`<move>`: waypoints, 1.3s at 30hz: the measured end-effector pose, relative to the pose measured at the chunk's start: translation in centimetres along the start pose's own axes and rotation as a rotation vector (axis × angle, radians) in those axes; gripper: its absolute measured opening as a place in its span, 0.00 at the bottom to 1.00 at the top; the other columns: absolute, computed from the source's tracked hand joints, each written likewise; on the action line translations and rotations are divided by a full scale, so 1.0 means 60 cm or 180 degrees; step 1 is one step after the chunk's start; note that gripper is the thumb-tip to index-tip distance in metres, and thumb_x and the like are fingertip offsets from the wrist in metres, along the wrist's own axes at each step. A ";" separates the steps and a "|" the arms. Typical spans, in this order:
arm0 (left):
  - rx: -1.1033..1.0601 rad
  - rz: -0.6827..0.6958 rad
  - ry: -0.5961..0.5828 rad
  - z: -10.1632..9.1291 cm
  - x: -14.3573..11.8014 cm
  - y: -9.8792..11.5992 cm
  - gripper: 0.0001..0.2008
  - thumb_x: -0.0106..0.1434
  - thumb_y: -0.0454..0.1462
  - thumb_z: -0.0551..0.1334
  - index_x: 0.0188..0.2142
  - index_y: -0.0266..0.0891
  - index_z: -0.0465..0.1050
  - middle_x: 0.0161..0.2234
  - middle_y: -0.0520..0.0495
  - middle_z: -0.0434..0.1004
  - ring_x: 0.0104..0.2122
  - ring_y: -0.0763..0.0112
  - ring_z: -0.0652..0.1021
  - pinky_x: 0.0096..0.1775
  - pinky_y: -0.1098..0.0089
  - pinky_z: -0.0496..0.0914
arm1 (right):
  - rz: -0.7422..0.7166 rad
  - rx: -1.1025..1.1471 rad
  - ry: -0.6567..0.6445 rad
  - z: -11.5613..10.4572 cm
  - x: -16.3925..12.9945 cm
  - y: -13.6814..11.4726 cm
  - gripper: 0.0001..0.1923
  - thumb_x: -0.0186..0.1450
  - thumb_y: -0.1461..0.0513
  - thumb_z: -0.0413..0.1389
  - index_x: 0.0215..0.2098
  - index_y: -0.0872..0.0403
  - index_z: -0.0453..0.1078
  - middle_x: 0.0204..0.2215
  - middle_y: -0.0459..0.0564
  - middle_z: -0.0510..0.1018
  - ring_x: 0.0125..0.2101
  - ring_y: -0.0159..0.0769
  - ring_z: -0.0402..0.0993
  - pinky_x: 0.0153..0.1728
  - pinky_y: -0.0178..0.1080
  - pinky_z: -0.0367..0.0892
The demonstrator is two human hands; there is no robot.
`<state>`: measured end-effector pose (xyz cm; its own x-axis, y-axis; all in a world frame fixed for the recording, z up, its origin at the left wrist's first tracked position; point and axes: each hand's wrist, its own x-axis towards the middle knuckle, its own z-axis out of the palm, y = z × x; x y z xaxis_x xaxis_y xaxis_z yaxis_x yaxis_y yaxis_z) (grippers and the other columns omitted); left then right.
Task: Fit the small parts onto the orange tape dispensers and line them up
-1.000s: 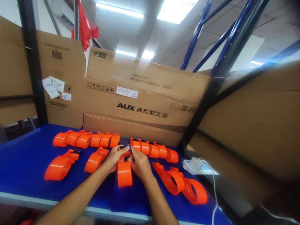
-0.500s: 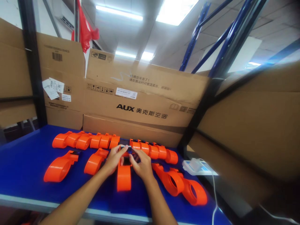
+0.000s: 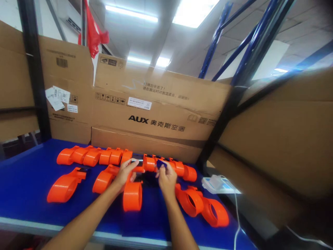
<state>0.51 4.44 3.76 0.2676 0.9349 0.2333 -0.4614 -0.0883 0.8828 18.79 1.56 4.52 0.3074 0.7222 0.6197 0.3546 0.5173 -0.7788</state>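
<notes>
Below both hands' fingers lies a flat blue tabletop (image 3: 26,189). Beyond the fingertips runs a row of glossy orange plastic loops (image 3: 91,158), perhaps lined up for easy reach. Left hand (image 3: 125,176): thumb and fingers clamp the flat end of an orange plastic looped piece (image 3: 132,198), probably for steadiness. Right hand (image 3: 167,180): fingers pinch a small dark-blue flat part (image 3: 161,163), apart from that piece, seemingly edge-held.

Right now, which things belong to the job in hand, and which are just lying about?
Job:
orange looped strap in left hand
dark blue piece in right hand
similar orange straps, probably

Lying about:
white power strip
white plug
AUX cardboard
</notes>
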 end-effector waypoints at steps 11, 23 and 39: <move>0.0052 0.0041 0.0315 -0.008 0.005 -0.013 0.21 0.55 0.50 0.68 0.39 0.36 0.71 0.31 0.39 0.83 0.10 0.82 0.63 0.15 0.75 0.54 | -0.0426 -0.1782 -0.0751 -0.043 0.013 0.029 0.06 0.58 0.63 0.53 0.26 0.52 0.72 0.29 0.48 0.78 0.34 0.39 0.73 0.35 0.36 0.64; 0.0160 0.0061 0.0353 -0.001 0.000 -0.011 0.22 0.55 0.51 0.68 0.40 0.36 0.72 0.25 0.46 0.81 0.10 0.80 0.63 0.14 0.75 0.53 | -0.0468 -0.1790 -0.0607 -0.044 0.011 0.038 0.10 0.58 0.67 0.51 0.32 0.53 0.74 0.32 0.51 0.79 0.32 0.40 0.74 0.35 0.38 0.66; 0.0274 0.0009 0.0060 0.011 -0.009 -0.004 0.20 0.55 0.50 0.68 0.40 0.39 0.72 0.21 0.59 0.67 0.10 0.82 0.63 0.14 0.76 0.53 | -0.0683 -0.0088 -0.1136 0.015 -0.019 -0.024 0.17 0.67 0.58 0.56 0.54 0.48 0.72 0.41 0.51 0.75 0.28 0.32 0.68 0.26 0.34 0.67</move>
<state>1.02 3.73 3.71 0.2499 0.9409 0.2288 -0.3874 -0.1195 0.9142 17.14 0.38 4.83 -0.0998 0.7156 0.6913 0.4022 0.6645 -0.6298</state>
